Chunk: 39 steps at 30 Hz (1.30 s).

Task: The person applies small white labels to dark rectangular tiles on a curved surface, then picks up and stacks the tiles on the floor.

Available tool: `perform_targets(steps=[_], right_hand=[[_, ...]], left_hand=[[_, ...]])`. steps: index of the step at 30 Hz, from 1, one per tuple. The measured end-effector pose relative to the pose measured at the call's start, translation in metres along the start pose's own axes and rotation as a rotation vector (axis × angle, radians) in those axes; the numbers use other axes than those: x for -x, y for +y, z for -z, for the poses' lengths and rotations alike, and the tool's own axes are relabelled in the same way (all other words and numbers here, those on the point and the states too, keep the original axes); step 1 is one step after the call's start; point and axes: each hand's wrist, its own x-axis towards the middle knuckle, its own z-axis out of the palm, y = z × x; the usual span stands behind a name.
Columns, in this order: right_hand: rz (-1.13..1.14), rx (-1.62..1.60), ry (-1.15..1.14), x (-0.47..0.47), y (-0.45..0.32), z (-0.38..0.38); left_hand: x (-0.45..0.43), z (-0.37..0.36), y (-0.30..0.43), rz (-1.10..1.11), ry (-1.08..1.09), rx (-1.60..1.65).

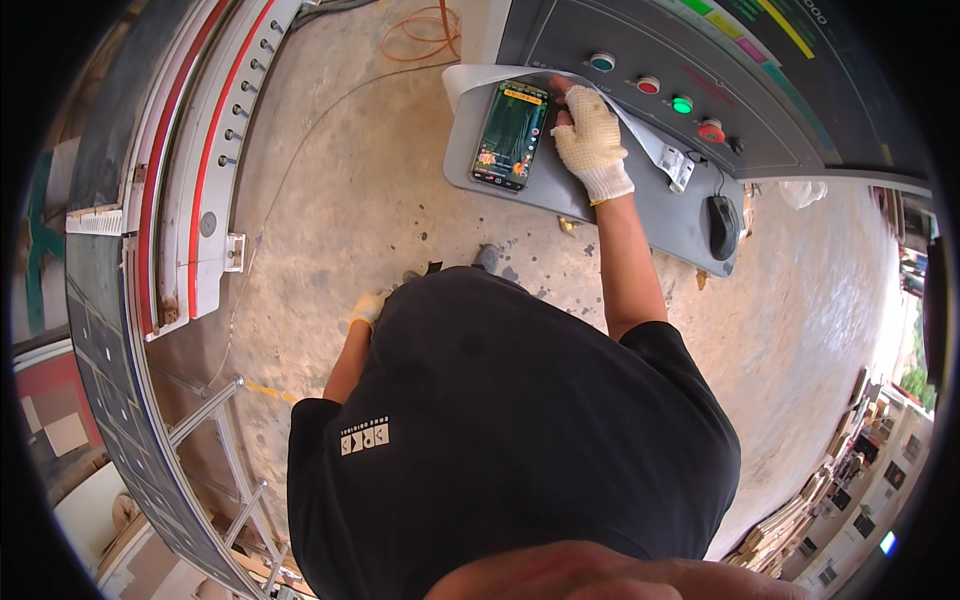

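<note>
My right hand [592, 139], in a cream knitted work glove with bare fingertips, rests over the grey shelf [559, 176] of a control cabinet. Its fingers are beside the right edge of a lit smartphone [510, 135] and over a curled white paper sheet [637, 124]; whether they grip the paper is unclear. Low at my left side is my left hand [369, 307], also gloved, its fingers hidden by my black shirt. A black computer mouse [722, 229] lies at the shelf's right end, its cable running up to the cabinet.
Push buttons, including a lit green one [682, 104] and a red mushroom button [711, 131], line the cabinet panel. A long machine bed with red strips [196, 172] and a metal frame [217, 409] stand at left. An orange hose [420, 34] lies on the concrete floor; stacked boards [787, 517] are at lower right.
</note>
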Motion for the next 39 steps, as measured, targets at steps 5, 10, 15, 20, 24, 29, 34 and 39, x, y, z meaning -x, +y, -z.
perform_targets(steps=[5,10,15,20,24,29,34,39], right_hand=[[-0.021,-0.234,0.071,0.000,-0.007,0.003],[-0.007,0.002,-0.009,-0.002,0.004,-0.005],[0.012,0.102,-0.055,-0.001,0.006,-0.006],[-0.039,0.038,-0.033,-0.001,-0.009,0.001],[-0.162,-0.059,0.028,0.009,-0.007,0.008],[-0.050,0.122,0.179,0.060,-0.035,0.023],[0.087,-0.138,0.231,0.121,-0.151,0.007],[0.431,-0.214,-0.534,0.136,-0.258,-0.118]], left_hand=[[-0.013,-0.014,-0.010,-0.027,-0.010,0.107],[-0.008,-0.026,-0.012,0.013,0.018,0.081],[0.019,-0.031,-0.002,-0.026,-0.036,0.069],[0.028,-0.046,-0.021,-0.007,0.042,0.072],[0.025,-0.033,-0.018,0.000,0.012,-0.042],[0.011,-0.024,-0.023,-0.086,-0.044,0.072],[0.004,-0.009,-0.041,-0.236,-0.006,0.086],[0.031,0.029,-0.113,-0.110,0.036,0.200]])
